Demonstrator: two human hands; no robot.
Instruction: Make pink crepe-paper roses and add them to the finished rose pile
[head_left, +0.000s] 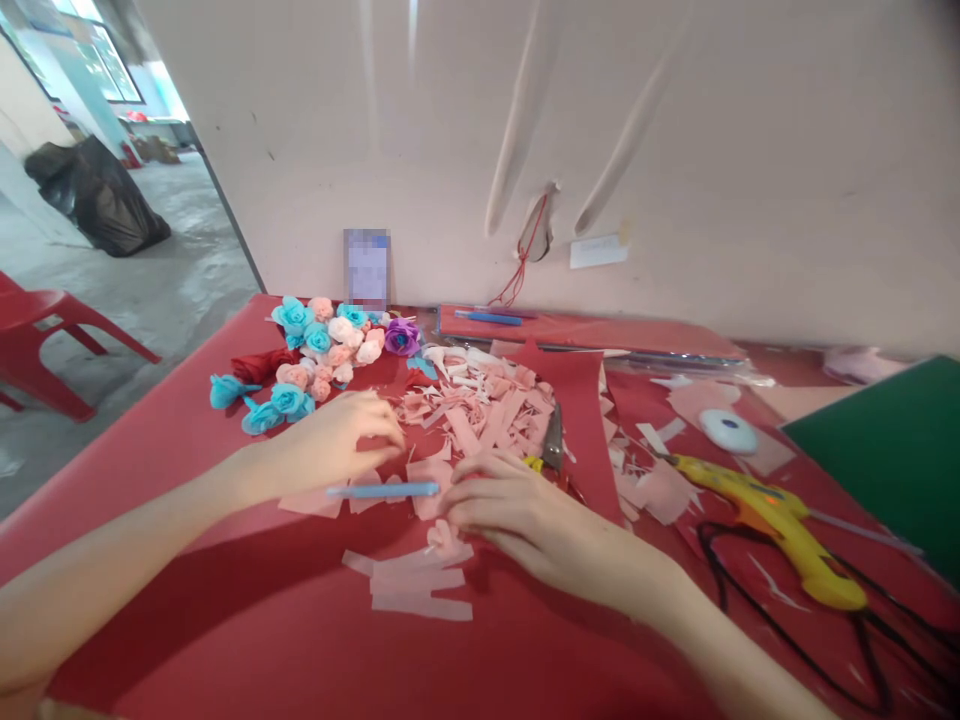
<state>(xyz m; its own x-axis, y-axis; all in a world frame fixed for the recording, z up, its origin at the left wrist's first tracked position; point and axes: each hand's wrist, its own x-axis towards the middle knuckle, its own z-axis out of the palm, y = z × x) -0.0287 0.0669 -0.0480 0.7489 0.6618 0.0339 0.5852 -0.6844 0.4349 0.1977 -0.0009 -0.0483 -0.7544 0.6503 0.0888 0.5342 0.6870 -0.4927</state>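
Observation:
My left hand [337,440] rests on the red table [225,620], fingers curled over pink paper pieces beside a pile of pink paper scraps [480,410]. A blue stick [382,490] lies just below it. My right hand [510,505] lies fingers together on pink paper, touching a small rolled pink paper bud [442,537] at its fingertips. Cut pink paper strips [420,585] lie in front of it.
Finished blue, pink, white and purple paper roses [322,350] sit at the back left. Scissors [553,440] lie in the scraps. A yellow glue gun [780,525] with black cord, a white tape roll [729,430] and green sheet [892,450] are at right. Red chair [37,340] on the left.

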